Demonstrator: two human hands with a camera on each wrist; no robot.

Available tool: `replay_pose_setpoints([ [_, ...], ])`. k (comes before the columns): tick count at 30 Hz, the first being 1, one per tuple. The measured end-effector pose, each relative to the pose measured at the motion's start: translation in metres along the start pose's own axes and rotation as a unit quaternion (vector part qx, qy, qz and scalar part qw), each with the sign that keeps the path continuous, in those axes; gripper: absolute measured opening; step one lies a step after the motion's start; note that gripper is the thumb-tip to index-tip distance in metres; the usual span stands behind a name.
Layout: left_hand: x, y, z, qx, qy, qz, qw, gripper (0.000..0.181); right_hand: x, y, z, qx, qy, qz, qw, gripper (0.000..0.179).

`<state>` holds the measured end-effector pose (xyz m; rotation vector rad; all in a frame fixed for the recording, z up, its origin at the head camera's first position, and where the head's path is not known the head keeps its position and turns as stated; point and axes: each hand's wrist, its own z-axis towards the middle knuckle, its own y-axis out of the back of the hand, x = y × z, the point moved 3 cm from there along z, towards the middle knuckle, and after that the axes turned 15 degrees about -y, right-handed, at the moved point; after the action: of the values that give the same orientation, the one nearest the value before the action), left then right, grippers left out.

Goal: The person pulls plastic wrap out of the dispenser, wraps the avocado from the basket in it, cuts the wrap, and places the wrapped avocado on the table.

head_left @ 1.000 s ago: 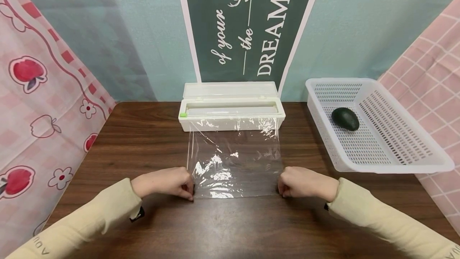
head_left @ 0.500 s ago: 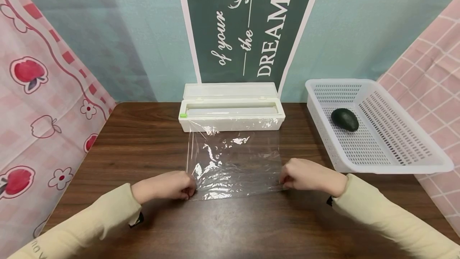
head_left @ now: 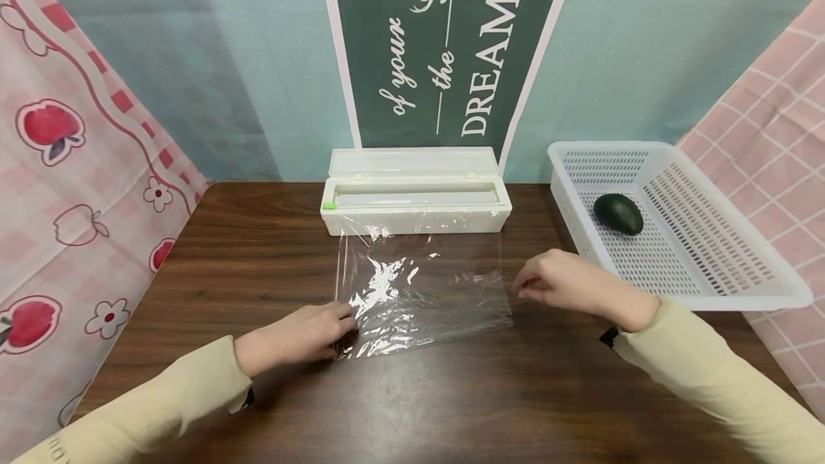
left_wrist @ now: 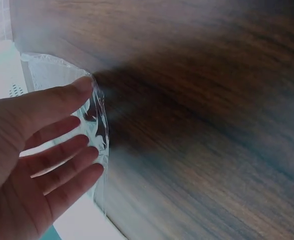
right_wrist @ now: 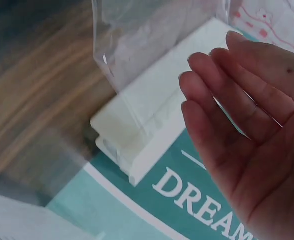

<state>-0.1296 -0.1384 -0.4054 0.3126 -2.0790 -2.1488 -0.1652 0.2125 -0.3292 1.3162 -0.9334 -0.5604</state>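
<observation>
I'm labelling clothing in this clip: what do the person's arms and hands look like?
The left sleeve and right sleeve are long and pale cream, the left with dark lettering. The left hand and right hand wear no gloves. A small black piece shows beneath each sleeve's end.

Glare patches whiten the film (head_left: 412,303) beside my left hand (head_left: 299,335), whose shadow darkens the tabletop (head_left: 438,414), hazy in my wrist views
</observation>
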Motion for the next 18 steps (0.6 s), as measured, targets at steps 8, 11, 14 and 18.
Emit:
replay_pose_setpoints([
  [8,-0.003,-0.002,-0.004,-0.013,0.006,0.014,0.9998,0.042,-0.002,-0.007,0.002,0.000,0.031,0.008,0.9995,0.007],
  [11,-0.004,-0.003,-0.005,-0.011,0.013,0.007,0.9998,0.046,-0.003,-0.010,0.002,-0.009,0.028,0.009,0.9995,0.008],
  [14,-0.005,-0.003,-0.006,-0.002,0.020,0.001,0.9998,0.051,-0.007,-0.005,0.003,-0.038,0.017,0.004,0.9992,0.010],
  [18,-0.006,-0.004,-0.008,0.009,0.029,-0.006,0.9995,0.053,-0.015,0.008,0.004,-0.062,-0.005,-0.004,0.9981,0.009],
])
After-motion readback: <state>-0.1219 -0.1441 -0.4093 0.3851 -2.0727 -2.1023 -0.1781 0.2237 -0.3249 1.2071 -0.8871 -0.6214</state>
